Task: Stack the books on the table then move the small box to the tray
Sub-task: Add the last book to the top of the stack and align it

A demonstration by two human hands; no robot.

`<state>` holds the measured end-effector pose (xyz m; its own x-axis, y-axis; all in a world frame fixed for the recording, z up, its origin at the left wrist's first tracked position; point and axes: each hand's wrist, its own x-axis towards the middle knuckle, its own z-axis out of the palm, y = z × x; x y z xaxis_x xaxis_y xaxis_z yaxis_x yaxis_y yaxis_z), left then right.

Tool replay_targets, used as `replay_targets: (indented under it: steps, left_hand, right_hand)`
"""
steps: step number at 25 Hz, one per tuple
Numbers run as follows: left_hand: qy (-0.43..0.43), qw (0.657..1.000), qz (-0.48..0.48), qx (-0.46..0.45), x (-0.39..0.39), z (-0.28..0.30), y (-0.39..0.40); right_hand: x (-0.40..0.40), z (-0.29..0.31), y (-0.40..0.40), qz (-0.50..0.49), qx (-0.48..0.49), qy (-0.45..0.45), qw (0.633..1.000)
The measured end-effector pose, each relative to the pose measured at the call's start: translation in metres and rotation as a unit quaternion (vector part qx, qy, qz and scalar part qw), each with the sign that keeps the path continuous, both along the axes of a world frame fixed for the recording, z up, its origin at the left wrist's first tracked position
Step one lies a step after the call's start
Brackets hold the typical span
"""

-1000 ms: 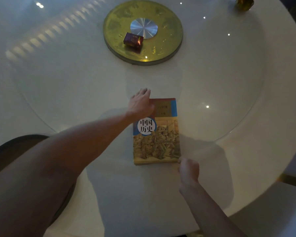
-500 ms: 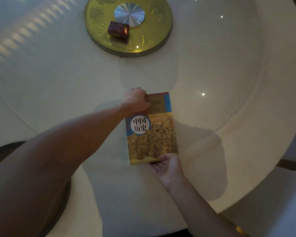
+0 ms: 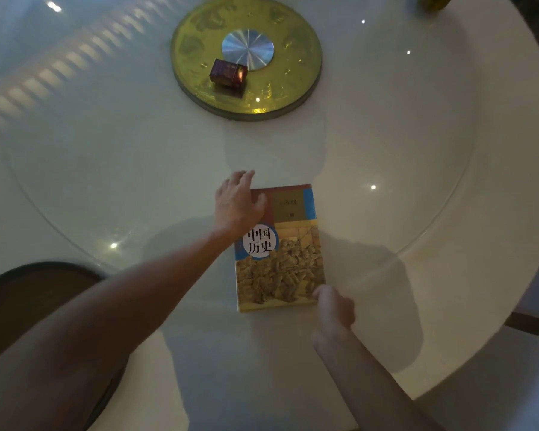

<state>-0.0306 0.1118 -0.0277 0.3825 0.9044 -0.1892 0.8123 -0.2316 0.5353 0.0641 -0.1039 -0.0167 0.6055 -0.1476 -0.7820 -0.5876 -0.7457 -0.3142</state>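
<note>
A stack of books lies flat on the round white table; the top cover is yellow and blue with a white circle of characters. My left hand rests flat on the stack's far left corner, fingers spread. Curled at the stack's near right corner is my right hand, touching the edge. The small dark red box sits on the round golden tray at the table's centre, beside a silver disc.
A glass turntable rim arcs across the table. A dark round chair seat is at the lower left. A small golden object stands at the far right edge.
My left hand went from gripping the far corner to lying flat on it. My right hand turned from palm-up under the near edge to curled at the near right corner.
</note>
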Motion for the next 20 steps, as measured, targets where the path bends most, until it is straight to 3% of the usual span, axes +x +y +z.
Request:
replay_targets:
  steps: [1, 3, 6, 9, 15, 20]
  left_hand:
    - [-0.023, 0.999, 0.037, 0.001, -0.009, 0.001, -0.006]
    - [-0.034, 0.998, 0.057, -0.023, -0.026, 0.001, -0.014]
    - [0.013, 0.998, 0.034, -0.041, -0.049, -0.003, -0.004]
    - [0.051, 0.996, 0.022, -0.071, -0.065, -0.001, 0.012]
    - [0.069, 0.99, 0.001, -0.126, -0.073, -0.004, 0.0]
    - [0.111, 0.989, -0.067, -0.065, -0.072, -0.009, -0.011]
  right_hand:
    - [0.008, 0.004, 0.009, 0.028, -0.012, -0.072, 0.997]
    - [0.018, 0.013, 0.029, 0.145, 0.059, -0.153, 0.976]
    - [0.032, 0.026, 0.081, 0.368, 0.163, -0.232, 0.886]
    - [0.042, 0.022, 0.13, 0.519, 0.125, -0.279, 0.798]
    - [0.037, -0.003, 0.14, 0.586, 0.007, -0.236, 0.775]
    - [0.031, -0.01, 0.128, 0.622, -0.006, -0.249, 0.742]
